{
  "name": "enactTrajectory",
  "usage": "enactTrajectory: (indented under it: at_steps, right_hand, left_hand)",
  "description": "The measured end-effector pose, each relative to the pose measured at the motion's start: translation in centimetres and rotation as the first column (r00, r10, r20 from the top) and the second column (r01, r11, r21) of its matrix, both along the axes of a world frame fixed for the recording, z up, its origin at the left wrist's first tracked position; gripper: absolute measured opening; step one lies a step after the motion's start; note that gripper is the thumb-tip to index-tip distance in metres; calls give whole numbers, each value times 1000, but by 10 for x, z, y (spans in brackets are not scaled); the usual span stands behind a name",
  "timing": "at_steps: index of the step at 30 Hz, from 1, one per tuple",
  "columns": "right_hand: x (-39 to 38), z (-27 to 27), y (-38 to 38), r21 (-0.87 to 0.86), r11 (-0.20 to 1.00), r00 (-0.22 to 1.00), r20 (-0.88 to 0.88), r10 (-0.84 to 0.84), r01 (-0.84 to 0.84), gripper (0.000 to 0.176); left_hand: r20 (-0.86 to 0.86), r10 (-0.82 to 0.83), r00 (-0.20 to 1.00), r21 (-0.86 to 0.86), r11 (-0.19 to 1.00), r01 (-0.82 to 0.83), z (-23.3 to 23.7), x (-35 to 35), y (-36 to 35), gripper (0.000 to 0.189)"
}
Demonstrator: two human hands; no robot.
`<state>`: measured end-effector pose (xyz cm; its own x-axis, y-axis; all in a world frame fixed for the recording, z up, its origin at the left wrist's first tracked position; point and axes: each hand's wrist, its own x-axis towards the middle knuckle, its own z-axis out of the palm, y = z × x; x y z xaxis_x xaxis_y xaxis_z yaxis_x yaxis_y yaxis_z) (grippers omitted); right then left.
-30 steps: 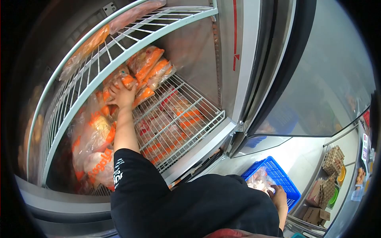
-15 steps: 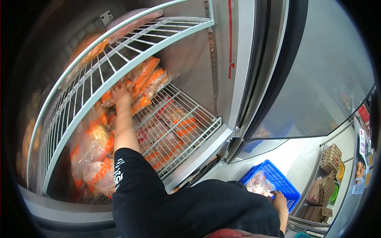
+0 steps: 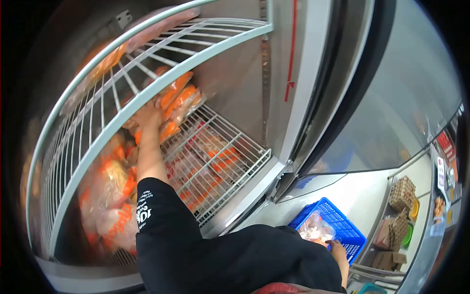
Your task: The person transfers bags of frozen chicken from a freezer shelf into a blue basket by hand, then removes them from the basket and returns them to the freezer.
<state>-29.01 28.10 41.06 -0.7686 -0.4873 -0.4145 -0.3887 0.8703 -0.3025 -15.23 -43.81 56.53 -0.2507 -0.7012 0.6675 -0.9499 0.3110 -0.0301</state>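
Note:
My left hand (image 3: 147, 116) reaches under the upper wire shelf (image 3: 181, 66) to orange-and-clear plastic packages (image 3: 178, 103) on the lower wire rack (image 3: 215, 161). It touches the packages at the back, but blur and the shelf edge hide its fingers. Larger clear bags with orange print (image 3: 115, 220) lie nearer, left of my forearm. At the lower right my right hand (image 3: 337, 249) is at the near rim of a blue plastic basket (image 3: 350, 228), its fingers bent beside a clear bag of pale pieces (image 3: 316, 229). Whether it grips the rim or the bag is unclear.
The fridge door (image 3: 387, 103) stands open on the right. Beyond it are stacked egg trays (image 3: 402, 193), a cardboard box (image 3: 389, 260) and a green container (image 3: 408, 236). More packages (image 3: 208, 152) show below the lower rack. A pink bag (image 3: 161, 24) rests on the upper shelf.
The view has shifted slightly. My left hand has moved a little toward the shelf edge and is more blurred. My right hand remains at the blue basket.

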Motion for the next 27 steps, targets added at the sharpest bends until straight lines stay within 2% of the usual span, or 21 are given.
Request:
enactTrajectory:
  at_steps: [1, 3, 7, 9, 12, 13, 15, 16, 17, 18, 20, 23, 24, 25, 26, 27]
  right_hand:
    - [-1, 0, -2, 30, 999, 1000, 9, -13, 13, 34]
    - [-3, -1, -4, -25, 999, 1000, -1, 26, -26, 34]
    - [-9, 9, -15, -12, 1000, 1000, -12, 26, -26, 34]
    - [-13, 8, -16, -21, 999, 999, -30, 30, -30, 34]
    - [-14, 9, -17, -24, 999, 999, -35, 24, -25, 35]
    - [-12, 9, -16, -21, 1000, 1000, -26, 16, -16, 35]
    - [-11, 1, -12, -28, 999, 1000, -13, 27, -27, 36]
    - [-10, -2, -10, -33, 999, 999, -4, 33, -33, 36]
    - [-9, -3, -9, -21, 999, 999, -4, 38, -38, 37]
    - [-8, -4, -8, -9, 999, 999, -6, 42, -42, 37]
    - [-9, -3, -6, 5, 999, 999, 1, 39, -39, 38]
    - [-14, -14, 6, 31, 998, 998, -14, 63, -62, 36]
    - [-14, -13, 9, 47, 998, 999, -8, 45, -45, 35]
    - [-16, -12, 11, 64, 998, 1000, 0, 24, -24, 35]
    - [-18, -15, 17, 55, 998, 1000, 1, 6, -6, 37]
    - [-21, -19, 23, 48, 999, 1000, 1, -23, 23, 39]
  left_hand:
    - [-12, -7, 1000, 3, 1000, 7, -1, 2, 4, 50]
    - [-22, -8, 1000, 16, 1000, 9, -4, 6, 6, 50]
    - [-41, 6, 999, 120, 993, -1, 1, 21, -14, 51]
    - [-136, 53, 989, 142, 989, -34, 41, 17, 30, 52]
    - [-252, 123, 960, 68, 992, -109, 69, 39, 57, 53]
    - [-284, 140, 949, 46, 990, -132, 71, 45, 60, 53]
    - [-370, 187, 910, 146, 979, -142, 69, 60, 55, 60]
    - [-302, 236, 924, 264, 952, -157, 50, 75, 14, 67]
    - [-345, 197, 918, 263, 959, -107, 35, 84, -8, 68]
    - [-389, 157, 908, 258, 965, -57, 33, 84, -9, 69]
    - [-303, 198, 932, 143, 976, -161, 40, 74, 2, 70]
    - [-206, -51, 977, -103, 994, 30, 80, 21, 91, 61]
    - [-171, -367, 914, -44, 930, 365, 90, 5, 125, 55]
    - [-159, -646, 746, 32, 752, 658, 95, -11, 155, 49]
    - [-227, -757, 613, 304, 543, 783, 90, -23, 177, 45]
    - [-332, -817, 472, 532, 251, 809, 89, -38, 212, 41]
